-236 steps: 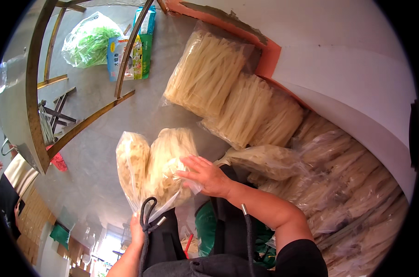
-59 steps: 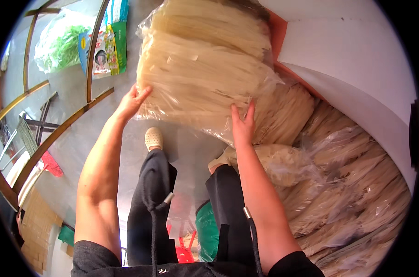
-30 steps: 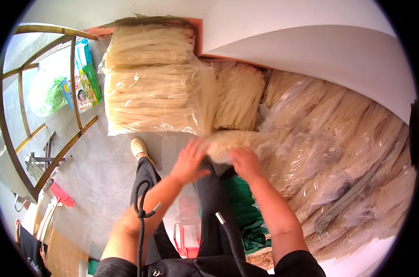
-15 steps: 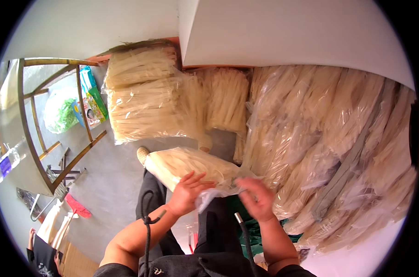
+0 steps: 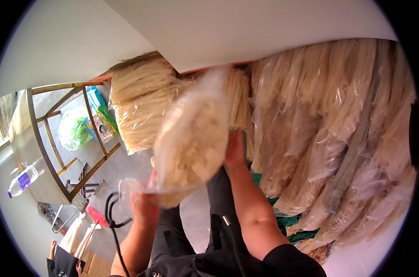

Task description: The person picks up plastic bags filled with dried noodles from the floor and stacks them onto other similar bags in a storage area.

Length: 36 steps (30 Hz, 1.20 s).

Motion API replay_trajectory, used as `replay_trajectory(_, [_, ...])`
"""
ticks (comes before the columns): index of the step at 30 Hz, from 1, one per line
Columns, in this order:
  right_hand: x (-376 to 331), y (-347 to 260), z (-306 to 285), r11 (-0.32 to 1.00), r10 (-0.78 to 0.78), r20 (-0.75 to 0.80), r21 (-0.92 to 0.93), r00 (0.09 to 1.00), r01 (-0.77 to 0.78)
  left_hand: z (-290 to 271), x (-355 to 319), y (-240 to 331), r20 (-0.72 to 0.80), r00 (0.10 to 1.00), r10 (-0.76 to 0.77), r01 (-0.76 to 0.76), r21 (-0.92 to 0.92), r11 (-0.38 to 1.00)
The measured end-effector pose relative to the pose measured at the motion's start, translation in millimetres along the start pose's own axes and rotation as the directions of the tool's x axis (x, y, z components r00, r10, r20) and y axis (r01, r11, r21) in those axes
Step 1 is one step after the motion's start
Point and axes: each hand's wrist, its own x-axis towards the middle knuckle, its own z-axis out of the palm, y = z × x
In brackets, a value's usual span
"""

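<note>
A clear plastic bag of pale, flat, noodle-like strips [image 5: 191,138] is raised in front of me, tilted and blurred by motion. One end, with the cut ends of the strips, faces up at me. My left hand [image 5: 145,208] grips the bag's lower left, where loose plastic folds over the fingers. Against its right side presses my right hand [image 5: 234,150], with part of the fingers behind the bag. Behind it lies a stack of similar bags [image 5: 142,104], partly hidden.
More long bags of strips [image 5: 311,120] lean in a deep row along the right wall. To my left stands a wooden-framed table on its side [image 5: 52,152], near a water bottle [image 5: 24,181], a green-filled bag [image 5: 75,131] and a colourful carton [image 5: 101,115]. Another person [image 5: 64,261] is at lower left.
The bag has come up from in front of my legs and turned end-on toward me. My hands have gone from loosely touching it to holding its two sides.
</note>
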Motion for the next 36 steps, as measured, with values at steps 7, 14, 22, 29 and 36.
replay_trajectory(7, [45.3,-72.5,48.7,0.751,-0.212,-0.018,-0.642,0.977,0.151,74.4,89.3,-110.0,-0.039,0.999,-0.028,0.04,0.346,0.937])
replay_trajectory(14, [87.4,-22.3,-113.4,0.898,-0.127,-0.291,-0.439,0.948,-0.015,123.8,70.1,-85.6,-0.002,0.995,-0.098,0.098,0.06,0.993])
replay_trajectory(22, [68.7,27.0,-88.2,0.92,0.149,0.092,0.353,0.985,-0.172,38.2,48.4,-34.1,0.085,0.956,-0.281,0.293,-0.334,0.896])
replay_trajectory(29, [73.8,-93.9,-58.7,0.718,-0.577,-0.281,-0.622,0.767,0.313,-40.8,161.0,-155.8,-0.039,0.972,-0.233,0.236,0.15,0.96])
replay_trajectory(36, [131.3,-50.1,-93.1,-0.194,-0.632,0.115,-0.981,0.766,-0.013,-63.9,260.1,-269.7,-0.464,0.885,-0.033,0.318,0.552,0.771])
